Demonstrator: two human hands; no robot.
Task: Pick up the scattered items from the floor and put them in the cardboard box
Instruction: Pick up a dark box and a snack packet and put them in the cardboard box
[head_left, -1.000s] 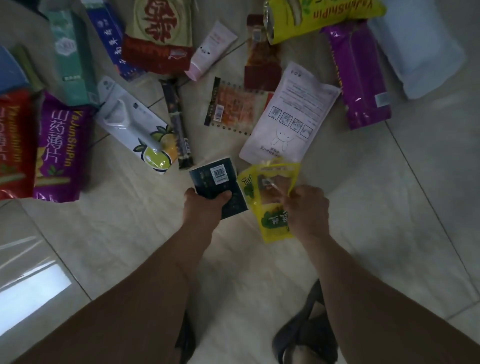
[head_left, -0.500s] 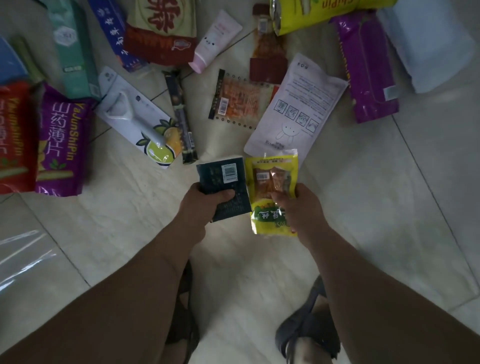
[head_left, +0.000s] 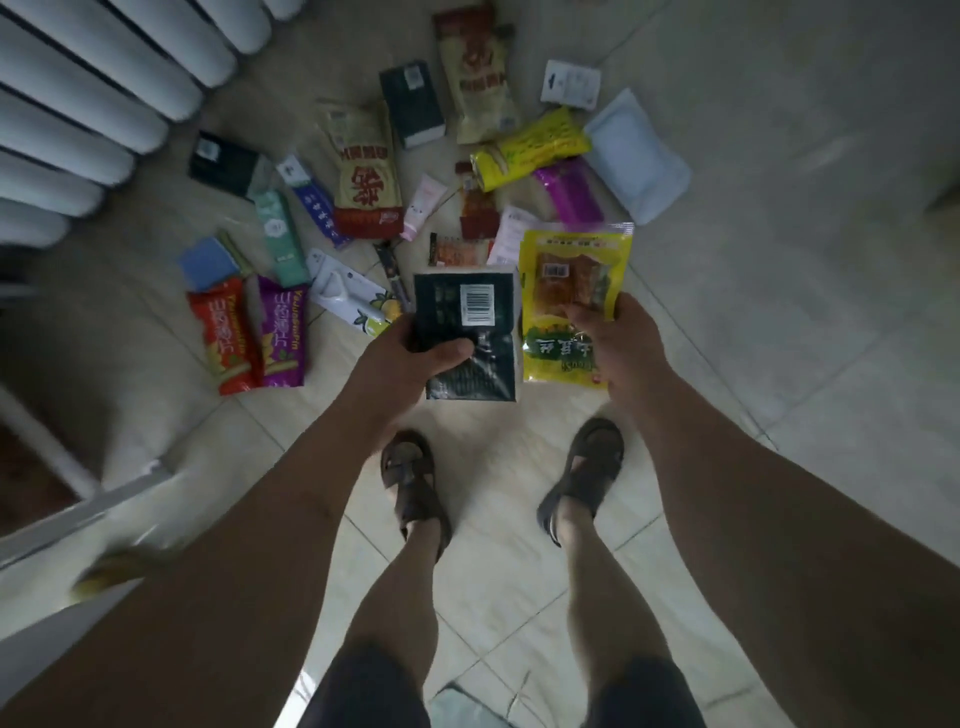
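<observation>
My left hand (head_left: 405, 358) grips a dark green packet with a white barcode label (head_left: 467, 332), thumb across its front. Beside it, my right hand (head_left: 618, 343) holds a yellow snack pouch (head_left: 571, 291) by its lower right part. Both packets are lifted well above the floor, in front of me. Several items still lie scattered on the tiles beyond: a red and a purple snack bag (head_left: 249, 338), a white carded peeler (head_left: 348, 299), a beige-red bag (head_left: 366, 182), a yellow bag (head_left: 530, 150), a dark box (head_left: 413, 104). No cardboard box is in view.
A white radiator (head_left: 104, 93) runs along the upper left. A white frame edge (head_left: 78, 499) lies at the left. My sandalled feet (head_left: 415, 483) stand on the tiled floor below the hands. A pale blue pad (head_left: 639, 156) lies at the far right of the pile.
I have stood up: both hands lifted the dark packet and the yellow pouch off the floor, and the view now takes in the whole pile, my legs and the radiator.
</observation>
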